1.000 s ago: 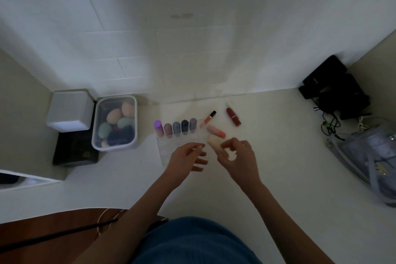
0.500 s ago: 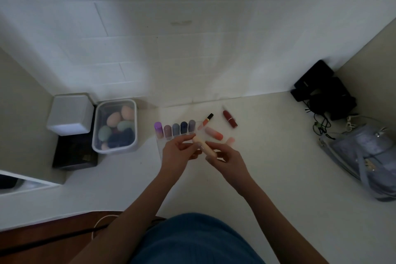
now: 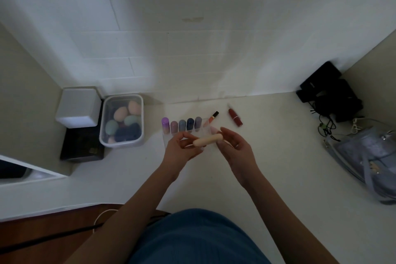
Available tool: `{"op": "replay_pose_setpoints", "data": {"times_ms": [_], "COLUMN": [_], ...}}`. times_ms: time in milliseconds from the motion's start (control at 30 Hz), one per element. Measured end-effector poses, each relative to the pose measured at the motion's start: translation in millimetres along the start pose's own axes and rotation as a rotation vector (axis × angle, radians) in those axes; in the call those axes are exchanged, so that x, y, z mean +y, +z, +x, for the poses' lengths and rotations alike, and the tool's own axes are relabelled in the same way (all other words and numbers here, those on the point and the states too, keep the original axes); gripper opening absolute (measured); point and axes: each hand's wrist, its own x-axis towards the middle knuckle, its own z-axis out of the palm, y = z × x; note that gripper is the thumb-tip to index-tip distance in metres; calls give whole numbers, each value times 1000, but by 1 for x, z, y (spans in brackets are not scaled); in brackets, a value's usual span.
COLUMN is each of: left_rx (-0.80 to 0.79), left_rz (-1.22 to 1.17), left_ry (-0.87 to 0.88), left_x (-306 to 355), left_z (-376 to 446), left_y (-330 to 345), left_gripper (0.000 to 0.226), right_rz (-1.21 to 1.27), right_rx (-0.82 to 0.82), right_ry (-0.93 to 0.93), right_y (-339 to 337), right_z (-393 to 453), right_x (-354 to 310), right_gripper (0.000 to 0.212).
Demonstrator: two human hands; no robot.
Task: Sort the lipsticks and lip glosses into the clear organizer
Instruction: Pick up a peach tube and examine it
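Note:
A cream lipstick tube (image 3: 207, 140) lies level between my hands, above the clear organizer (image 3: 167, 138). My left hand (image 3: 182, 152) pinches its left end, and my right hand (image 3: 235, 148) has its fingertips on the right end. Several capped tubes stand in the organizer's back row, from a purple one (image 3: 165, 124) to a mauve one (image 3: 198, 122). A lip gloss with a black cap (image 3: 211, 118) and a dark red lipstick (image 3: 235, 117) lie on the white surface behind my hands. A pink tube (image 3: 214, 129) is partly hidden by my right fingers.
A clear tub of makeup sponges (image 3: 121, 121) stands left of the organizer, beside a white box (image 3: 78, 107) on a black case (image 3: 81, 148). Black gear with cables (image 3: 330, 96) and a clear bag (image 3: 368, 156) sit at the right. The tiled wall is just behind.
My right hand lifted the cream tube from beside the organizer. My left hand came across and took its left end, and the tube turned level over the organizer.

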Motion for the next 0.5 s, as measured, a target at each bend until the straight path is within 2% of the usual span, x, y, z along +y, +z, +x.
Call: {"op": "replay_pose_setpoints", "data": {"times_ms": [167,267,400,500], "left_rx": [29,-5,-14,75], "left_rz": [73,49,3,-7], "left_ry": [49,11,-75,-104], "left_x": [0,-1,-2,-6], "left_z": [0,0,0,1], "left_y": [0,0,-1,-6], "left_gripper": [26,25,27,23], "right_rz": [50,101,-39,-205], "right_rx": [11,35,97,183], "right_ry": [18,46,-63,-169], "right_y": [3,5,8,12], "right_z": [2,5,23,46], "right_x": [2,-2,-17,-30], "right_gripper": [26,23,17,19]}}
